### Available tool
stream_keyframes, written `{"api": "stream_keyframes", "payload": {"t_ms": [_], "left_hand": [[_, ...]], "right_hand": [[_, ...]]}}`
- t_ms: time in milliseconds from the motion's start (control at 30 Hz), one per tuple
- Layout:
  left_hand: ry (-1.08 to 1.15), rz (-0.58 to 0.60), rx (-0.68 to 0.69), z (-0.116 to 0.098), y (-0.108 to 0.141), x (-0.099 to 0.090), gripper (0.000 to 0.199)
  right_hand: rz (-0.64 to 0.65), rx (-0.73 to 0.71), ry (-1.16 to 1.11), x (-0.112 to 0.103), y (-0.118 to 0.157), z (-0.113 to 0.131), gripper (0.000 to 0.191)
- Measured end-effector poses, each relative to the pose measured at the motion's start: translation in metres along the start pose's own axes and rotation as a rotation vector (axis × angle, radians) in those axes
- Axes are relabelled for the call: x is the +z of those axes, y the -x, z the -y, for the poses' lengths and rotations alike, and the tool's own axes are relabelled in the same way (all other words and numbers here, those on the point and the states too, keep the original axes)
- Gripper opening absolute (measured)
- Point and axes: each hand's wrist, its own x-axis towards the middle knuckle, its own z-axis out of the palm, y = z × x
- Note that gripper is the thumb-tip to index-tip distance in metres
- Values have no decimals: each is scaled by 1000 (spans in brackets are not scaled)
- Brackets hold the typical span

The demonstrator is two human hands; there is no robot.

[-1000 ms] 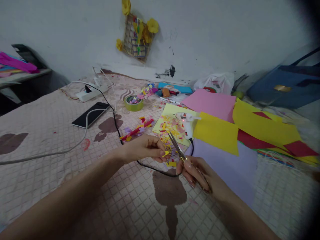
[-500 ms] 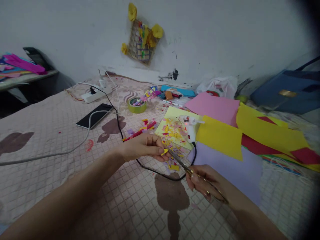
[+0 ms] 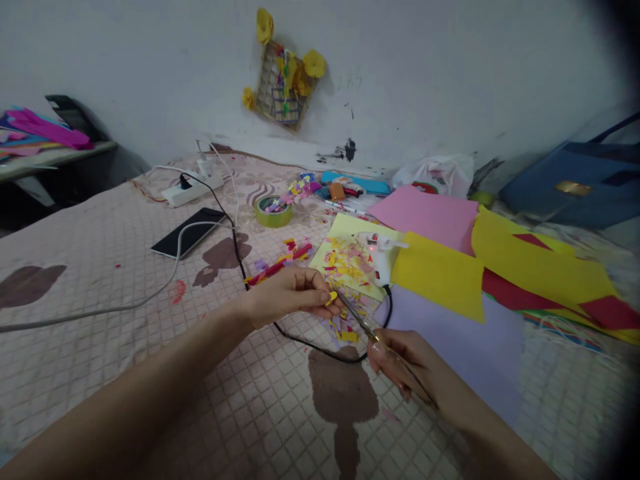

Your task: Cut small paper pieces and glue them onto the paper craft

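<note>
**Scissors held up to a small yellow piece over scattered paper scraps**

In the centre of the frame, the left hand [image 3: 290,293] has its fingers curled, pinching a small yellow piece [image 3: 331,299] between thumb and fingertips. To its lower right, the right hand [image 3: 405,360] is closed around the handles of the scissors [image 3: 357,317]. The blades look nearly together, their tips right by the yellow piece; whether they touch it is hard to tell.

Just beyond, colourful scraps [image 3: 347,260] cover much of a pale yellow sheet [image 3: 345,225], with a white glue gun [image 3: 381,260] on its right side. The gun's black cord [image 3: 320,348] loops below both hands across the patterned cloth [image 3: 240,393], passing behind the left one. A red strip [image 3: 273,270] lies partly hidden behind that hand.

Right of centre are yellow [image 3: 437,273], pink [image 3: 430,210] and lilac sheets [image 3: 480,353]. Upper left of centre sit a tape roll [image 3: 274,218], a dark phone [image 3: 187,233] and a white power strip [image 3: 193,192]. A blue bag [image 3: 560,183] stands upper right.
</note>
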Motion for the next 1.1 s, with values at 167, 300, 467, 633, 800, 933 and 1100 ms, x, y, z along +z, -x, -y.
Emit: {"api": "stream_keyframes", "payload": {"t_ms": [167, 300, 467, 633, 800, 933, 1100], "left_hand": [[-3, -13, 8, 1, 0, 1, 16], [-1, -13, 10, 2, -1, 1, 17], [-5, -11, 13, 1, -1, 1, 15], [6, -22, 18, 0, -1, 3, 15], [6, -33, 21, 0, -1, 4, 17], [13, -39, 17, 1, -1, 3, 16], [11, -43, 14, 1, -1, 3, 16]], "right_hand": [[-30, -10, 48, 0, 1, 4, 48], [-42, -49, 86, 1, 2, 8, 47], [-49, -29, 107, 1, 3, 9, 48], [-35, -34, 93, 1, 2, 3, 48], [-43, -54, 116, 1, 1, 3, 45], [-43, -47, 119, 1, 2, 5, 44], [-47, -44, 98, 2, 1, 0, 44]]}}
